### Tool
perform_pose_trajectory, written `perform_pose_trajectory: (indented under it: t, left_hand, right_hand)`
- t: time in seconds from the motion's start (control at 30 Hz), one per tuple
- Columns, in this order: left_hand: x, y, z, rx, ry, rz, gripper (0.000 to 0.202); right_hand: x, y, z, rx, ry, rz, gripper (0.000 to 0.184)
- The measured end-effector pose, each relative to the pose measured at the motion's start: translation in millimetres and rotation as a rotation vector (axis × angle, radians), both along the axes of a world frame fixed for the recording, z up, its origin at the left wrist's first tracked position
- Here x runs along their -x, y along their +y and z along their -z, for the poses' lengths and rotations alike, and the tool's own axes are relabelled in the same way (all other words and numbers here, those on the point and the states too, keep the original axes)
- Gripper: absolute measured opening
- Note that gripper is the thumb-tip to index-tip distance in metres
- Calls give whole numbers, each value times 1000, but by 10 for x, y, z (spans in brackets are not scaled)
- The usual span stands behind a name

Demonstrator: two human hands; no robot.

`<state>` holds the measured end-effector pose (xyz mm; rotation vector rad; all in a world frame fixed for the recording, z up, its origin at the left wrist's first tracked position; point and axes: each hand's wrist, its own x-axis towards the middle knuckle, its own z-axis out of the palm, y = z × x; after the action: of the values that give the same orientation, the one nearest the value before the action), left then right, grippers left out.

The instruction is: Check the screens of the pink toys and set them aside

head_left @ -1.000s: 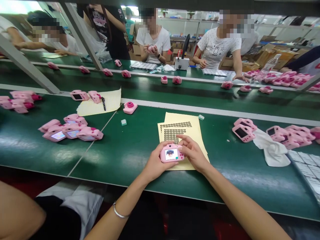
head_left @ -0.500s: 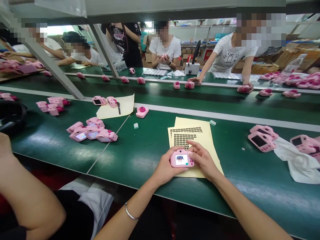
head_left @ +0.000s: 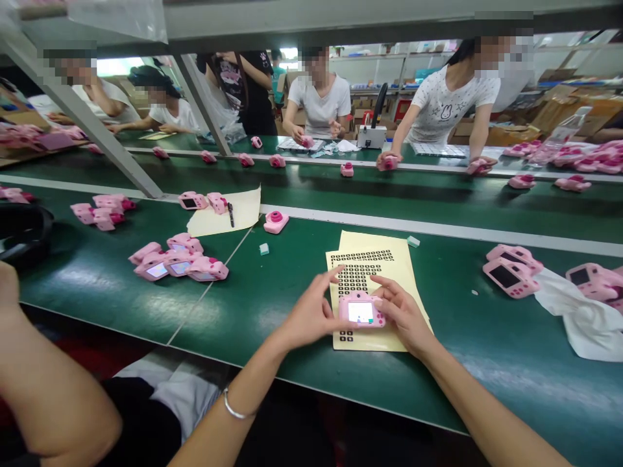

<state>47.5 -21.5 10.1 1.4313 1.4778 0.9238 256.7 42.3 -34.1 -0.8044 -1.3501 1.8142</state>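
A pink toy camera (head_left: 361,313) is held upright, its lit white screen facing me. My right hand (head_left: 403,311) grips it by the right side, thumb on the back near the buttons. On the other side, my left hand (head_left: 311,308) is open, fingers raised and spread apart from the camera, while its thumb lies along the lower left edge; whether it touches cannot be told. Beneath the hands lie yellowish sheets (head_left: 413,292) with rows of small black square stickers (head_left: 359,269).
Left on the green table (head_left: 272,311) sits a cluster of pink cameras (head_left: 178,259); others (head_left: 511,269) lie right, beside a white cloth (head_left: 584,318). A single camera (head_left: 276,222) stands ahead. A neighbour's arm (head_left: 53,370) is at left. Co-workers handle cameras across the conveyor.
My left hand has let go of the camera's left side and moved left, its fingers spreading. The camera shifted slightly right in my right hand, and its screen picture changed to mostly white.
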Motion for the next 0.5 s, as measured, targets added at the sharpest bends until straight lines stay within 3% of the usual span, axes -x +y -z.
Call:
perform_pose_trajectory:
  t: [0.03,0.1,0.17,0.2,0.27,0.33,0.43,0.5]
  left_hand:
    - [168,134,-64,-36,99,-81,87]
    - [569,475,-170,-150,323,-415,64]
    - [976,840,-228,-178,614,-714,67]
    - [1150,1003,-236,-139,685,-771,78]
    - [1404,1251,-223,-65,686,-756,91]
    - [1531,1383,-195,-47,644,-706,87]
    - [1570,1422,-179,-80,556,-658,67]
    - [1543,1397,-196,-100,450,-632,65]
  right_hand:
    - [-15,8,10,-7,-10,14,57]
    - [-32,22,28,-36,-26,38,57]
    - [-35,35,43,-76,-38,53,55]
    - [-37,42,49,-96,-40,61,55]
    - [-60,63,56,-140,-38,75,54]
    - [-127,94,57,-209,-56,74,53]
    - [-302,134,31,-392,-215,24,45]
    - [-422,147,-15,-498,-360,-31,40]
